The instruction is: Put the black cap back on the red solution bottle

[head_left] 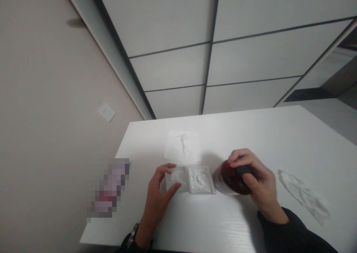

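A clear square plastic case point(201, 181) lies opened flat on the table, its two halves side by side. My left hand point(161, 188) grips the left half between thumb and fingers. A round raised ring shows in the right half. Just right of the case stands a round container point(223, 184) with a dark red top and pale side, seeming slightly tilted. My right hand point(258, 178) is closed around the dark knob point(243, 171) on that top, fingertips resting on the red surface. Whether the top is a separate lid, I cannot tell.
Behind the case, a white tissue point(174, 147) lies flat with a small whitish thing on it. A crumpled tissue point(304, 195) is at the right. A blurred-out pinkish object point(110, 190) sits at the left table edge. White panelled doors point(173, 71) rise behind the white table point(195, 223).
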`<state>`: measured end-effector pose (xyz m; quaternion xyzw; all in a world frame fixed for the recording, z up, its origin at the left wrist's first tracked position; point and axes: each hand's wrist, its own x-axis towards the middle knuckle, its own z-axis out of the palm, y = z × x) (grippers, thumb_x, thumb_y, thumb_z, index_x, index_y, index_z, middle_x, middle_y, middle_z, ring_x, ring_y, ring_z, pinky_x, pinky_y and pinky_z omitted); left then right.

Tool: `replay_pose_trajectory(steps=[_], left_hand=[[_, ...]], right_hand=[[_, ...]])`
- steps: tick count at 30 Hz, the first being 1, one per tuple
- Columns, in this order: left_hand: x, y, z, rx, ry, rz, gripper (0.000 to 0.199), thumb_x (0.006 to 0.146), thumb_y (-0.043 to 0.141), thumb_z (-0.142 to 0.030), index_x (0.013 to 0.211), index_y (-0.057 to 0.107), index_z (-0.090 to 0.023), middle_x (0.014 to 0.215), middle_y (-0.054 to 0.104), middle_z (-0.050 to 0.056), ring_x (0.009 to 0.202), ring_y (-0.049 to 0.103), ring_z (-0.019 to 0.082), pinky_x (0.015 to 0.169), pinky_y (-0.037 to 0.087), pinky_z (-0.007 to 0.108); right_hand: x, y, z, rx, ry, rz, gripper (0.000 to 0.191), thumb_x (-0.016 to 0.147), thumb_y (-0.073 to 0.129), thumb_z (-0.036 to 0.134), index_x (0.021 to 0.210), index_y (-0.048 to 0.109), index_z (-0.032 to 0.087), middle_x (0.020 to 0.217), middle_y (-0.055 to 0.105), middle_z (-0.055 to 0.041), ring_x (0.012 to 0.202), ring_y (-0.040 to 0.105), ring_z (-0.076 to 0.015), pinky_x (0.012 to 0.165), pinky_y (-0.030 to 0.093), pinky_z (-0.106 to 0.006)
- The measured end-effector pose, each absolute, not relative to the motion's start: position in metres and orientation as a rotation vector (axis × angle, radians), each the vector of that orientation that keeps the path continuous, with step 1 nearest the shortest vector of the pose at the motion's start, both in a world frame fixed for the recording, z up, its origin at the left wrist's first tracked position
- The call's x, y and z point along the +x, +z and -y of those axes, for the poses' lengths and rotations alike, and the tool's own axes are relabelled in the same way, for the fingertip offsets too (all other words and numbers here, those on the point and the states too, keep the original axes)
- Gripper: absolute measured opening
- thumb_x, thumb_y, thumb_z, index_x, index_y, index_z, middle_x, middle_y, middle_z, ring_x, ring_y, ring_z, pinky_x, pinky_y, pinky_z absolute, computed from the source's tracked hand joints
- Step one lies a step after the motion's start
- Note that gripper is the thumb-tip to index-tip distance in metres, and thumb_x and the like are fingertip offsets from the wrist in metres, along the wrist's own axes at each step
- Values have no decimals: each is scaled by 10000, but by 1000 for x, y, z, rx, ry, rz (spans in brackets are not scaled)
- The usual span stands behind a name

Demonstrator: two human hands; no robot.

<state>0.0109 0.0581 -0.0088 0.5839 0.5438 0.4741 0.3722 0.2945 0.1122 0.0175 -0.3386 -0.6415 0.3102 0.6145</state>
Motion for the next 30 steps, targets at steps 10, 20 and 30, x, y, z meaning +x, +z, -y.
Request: replay_pose_trajectory(steps=[10, 20, 30], left_hand=[[10, -3, -59, 1693, 1148, -1317, 310, 1061, 572, -502, 1222, 724, -286, 1380, 671, 101, 1310, 624, 298, 1131, 466, 471], [14, -4, -58, 1716, 1132, -1351, 312, 990, 696, -514, 1178, 676, -266, 1328, 664, 110, 1252, 636, 308, 1080, 503, 490], [17, 9, -55, 1730, 1073, -1301, 282, 1068, 574, -422, 1279, 700, -282, 1484, 606, 112, 1409, 560, 314, 1198, 421, 504]], right_hand=[[291, 19, -113, -782, 739, 1468, 369, 968, 673, 593, 883, 769, 246, 913, 693, -62, 822, 672, -226, 720, 548, -358], [292, 16, -112, -767, 756, 1490, 352, 993, 647, 576, 917, 757, 250, 948, 683, -47, 860, 670, -201, 760, 544, -322], [292, 21, -110, -797, 734, 1491, 377, 967, 667, 599, 877, 759, 245, 908, 684, -63, 819, 671, -228, 714, 548, -345]])
